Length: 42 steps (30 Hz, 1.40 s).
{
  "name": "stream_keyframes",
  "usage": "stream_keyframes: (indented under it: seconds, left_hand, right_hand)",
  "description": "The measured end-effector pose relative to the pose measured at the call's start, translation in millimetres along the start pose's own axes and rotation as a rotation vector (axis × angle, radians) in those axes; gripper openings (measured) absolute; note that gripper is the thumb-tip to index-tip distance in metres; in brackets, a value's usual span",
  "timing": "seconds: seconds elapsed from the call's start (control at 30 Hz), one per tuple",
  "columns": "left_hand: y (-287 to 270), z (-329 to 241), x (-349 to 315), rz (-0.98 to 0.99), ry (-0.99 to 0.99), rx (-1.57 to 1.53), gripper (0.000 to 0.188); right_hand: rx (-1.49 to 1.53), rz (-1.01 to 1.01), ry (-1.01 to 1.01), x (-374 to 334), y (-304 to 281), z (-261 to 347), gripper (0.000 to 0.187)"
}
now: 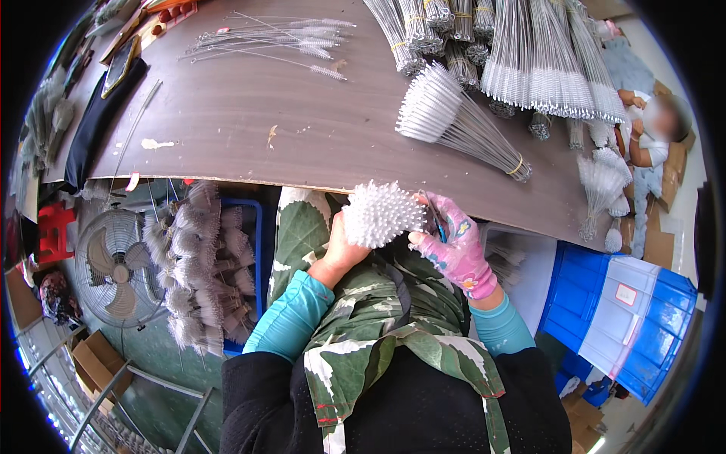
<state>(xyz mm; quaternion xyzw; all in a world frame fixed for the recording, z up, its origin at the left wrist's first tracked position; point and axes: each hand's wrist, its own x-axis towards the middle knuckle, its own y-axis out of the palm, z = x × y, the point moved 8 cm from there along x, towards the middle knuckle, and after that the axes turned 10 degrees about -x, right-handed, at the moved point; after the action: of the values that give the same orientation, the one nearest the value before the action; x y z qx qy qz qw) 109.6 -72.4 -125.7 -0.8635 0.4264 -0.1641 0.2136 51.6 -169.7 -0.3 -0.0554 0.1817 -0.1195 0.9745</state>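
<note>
Head view: white brush bundle [380, 214] at table edge [227, 178] over lap, bristle tips facing camera, stems pointing down out of sight. Left hand [342, 250] wraps it from below-left; gloved right hand [454, 246] pinches its right side. Fanned brush bundle [454, 121] lies beyond on top.

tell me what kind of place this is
Probably a small brush-making workshop: banded bundles of white wire-stemmed tube brushes cover the brown wooden worktable, blue plastic crates stand beside it, and the left hand holds another bundle.

The white bristly brush bundle [380, 213] hides the left hand's [342, 246] fingers; at two o'clock, long wire-handled white brush bundles [529, 53] run off the top edge.
</note>
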Motion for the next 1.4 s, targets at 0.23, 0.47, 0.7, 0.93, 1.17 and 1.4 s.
stream_keyframes:
  seconds: [0.23, 0.47, 0.7, 0.93, 1.17, 1.4]
  left_hand:
    - [1, 3, -2, 0.015, 0.007, -0.067, 0.035]
    - [-10, -8, -2, -0.031, 0.043, -0.122, 0.038]
    - [-2, -3, -4, 0.013, -0.067, -0.415, 0.039]
    - [-7, -8, -3, -0.028, -0.061, -0.314, 0.038]
    - [-12, -9, -3, -0.061, -0.105, -0.410, 0.036]
    - [-28, -29, -1, -0.106, -0.115, -0.407, 0.036]
  right_hand:
    - [-0.032, -0.034, -0.032, 1, -1, 0, 0.047]
    - [-0.065, -0.087, -0.012, 1, -10, -1, 0.037]
    - [-0.071, -0.067, -0.013, 1, -14, -3, 0.036]
    - [-0.131, -0.103, -0.031, -1, -16, 2, 0.033]
    - [-0.065, -0.127, -0.116, -4, -8, 17, 0.036]
    - [-0.064, -0.159, -0.041, -1, -13, 11, 0.037]
